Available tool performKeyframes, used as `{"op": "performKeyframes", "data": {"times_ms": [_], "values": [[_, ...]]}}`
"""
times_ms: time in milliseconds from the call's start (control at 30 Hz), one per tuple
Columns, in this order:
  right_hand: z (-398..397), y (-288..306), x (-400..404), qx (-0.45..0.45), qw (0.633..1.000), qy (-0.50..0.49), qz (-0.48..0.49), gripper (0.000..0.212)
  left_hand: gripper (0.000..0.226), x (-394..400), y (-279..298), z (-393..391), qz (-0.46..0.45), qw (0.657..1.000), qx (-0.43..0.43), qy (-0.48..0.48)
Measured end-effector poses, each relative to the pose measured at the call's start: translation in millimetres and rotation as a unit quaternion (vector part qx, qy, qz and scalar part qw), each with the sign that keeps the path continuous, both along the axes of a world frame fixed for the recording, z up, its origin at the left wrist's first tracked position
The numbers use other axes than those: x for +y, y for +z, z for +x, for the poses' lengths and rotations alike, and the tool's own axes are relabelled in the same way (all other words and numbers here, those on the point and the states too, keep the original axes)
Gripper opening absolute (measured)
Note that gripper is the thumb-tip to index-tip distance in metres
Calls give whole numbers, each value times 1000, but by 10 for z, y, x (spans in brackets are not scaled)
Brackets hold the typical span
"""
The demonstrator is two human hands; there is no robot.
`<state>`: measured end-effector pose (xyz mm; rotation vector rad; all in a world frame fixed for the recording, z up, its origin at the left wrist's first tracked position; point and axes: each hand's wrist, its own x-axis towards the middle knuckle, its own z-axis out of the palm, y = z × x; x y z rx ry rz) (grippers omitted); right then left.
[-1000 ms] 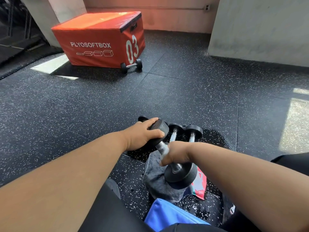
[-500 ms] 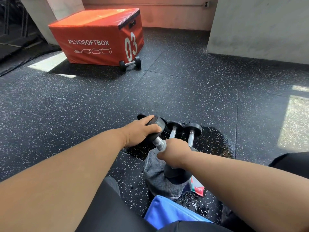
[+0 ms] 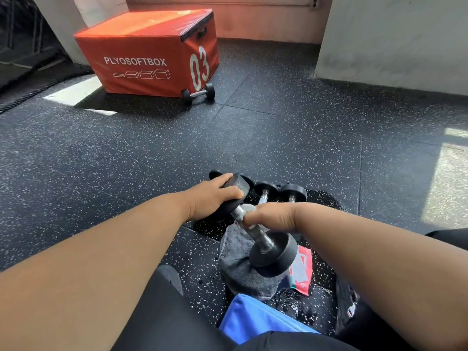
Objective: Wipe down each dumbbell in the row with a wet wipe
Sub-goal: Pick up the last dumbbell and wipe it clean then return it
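— So, which step is this?

— Mid-wipe, I'd judge: the left hand (image 3: 215, 198) clamps the far head of a black rubber-headed dumbbell with a steel handle (image 3: 255, 231), low centre of frame; the right hand (image 3: 272, 216) is closed round that handle over a white wet wipe (image 3: 247, 208).

— Next?

— Probably the near head, above the grey towel (image 3: 238, 264). Two more dumbbells (image 3: 278, 191) crowd the upper edge; open floor lies left.

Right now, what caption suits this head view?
Left hand steadies a dumbbell while right hand wipes its handle.
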<state>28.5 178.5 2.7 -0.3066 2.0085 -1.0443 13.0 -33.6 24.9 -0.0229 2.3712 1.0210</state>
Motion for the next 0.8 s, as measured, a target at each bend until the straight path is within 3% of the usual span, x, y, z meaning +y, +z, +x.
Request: {"op": "performKeyframes", "data": {"times_ms": [167, 267, 400, 467, 533, 633, 800], "values": [[1, -54, 40, -49, 997, -11, -57, 59, 110, -4, 19, 10, -9, 1000, -2, -3], [-88, -56, 90, -105, 992, -17, -66, 50, 109, -11, 3, 7, -9, 1000, -10, -1], [-154, -118, 171, -168, 980, -14, -110, 62, 106, -14, 9, 8, 2, 1000, -20, 12], [-154, -102, 167, -100, 993, 7, -60, 61, 105, -8, 16, 17, 8, 1000, -22, 18], [-141, -86, 125, 17, 999, 47, 10, 43, 105, -6, 21, 37, 12, 999, -24, 21], [-112, -86, 51, 102, 991, 54, 70, 20, 106, -7, 36, 52, 9, 999, -21, 23], [-40, -54, -46, 219, 967, 35, 127, 41, 104, 13, 53, 52, 3, 1000, -17, 24]]}}
